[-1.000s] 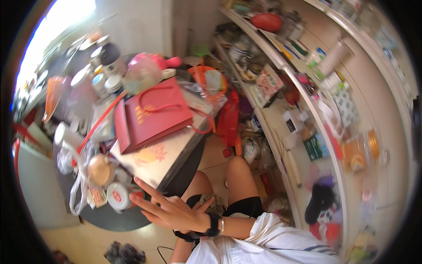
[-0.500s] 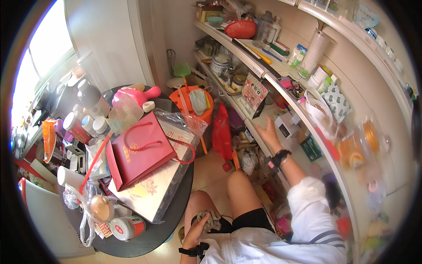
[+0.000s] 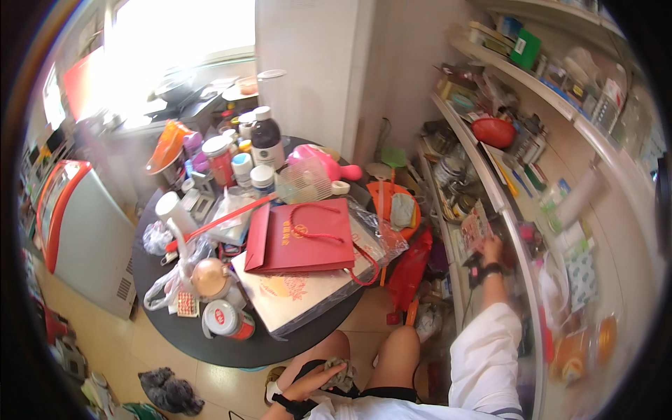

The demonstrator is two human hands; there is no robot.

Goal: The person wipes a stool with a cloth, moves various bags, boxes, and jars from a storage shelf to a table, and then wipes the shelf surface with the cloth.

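Observation:
My left hand [image 3: 318, 381] rests over my lap, closed around a crumpled grey-olive cloth [image 3: 342, 376]. Out to the right, my right arm reaches into the shelving, and my right hand [image 3: 492, 248] is at the edge of a pale packet with red print [image 3: 474, 227]. Its fingers look closed on the packet's lower right side, though they are small and partly blurred. The packet stands tilted on a middle shelf [image 3: 505, 203], near jars and a red bowl [image 3: 493, 131].
A round dark table [image 3: 315, 353] at the left bears a red gift bag [image 3: 301, 241] on a flat wrapped box [image 3: 280, 308], with bottles and jars behind. An orange bin [image 3: 381, 199] and red plastic bag [image 3: 409, 273] stand between table and shelves. A dark bundle [image 3: 170, 392] lies on the floor.
The view has swung left, showing more of the table and window. My right hand, open and short of the printed packet before, has come onto its edge. My left hand still holds the cloth.

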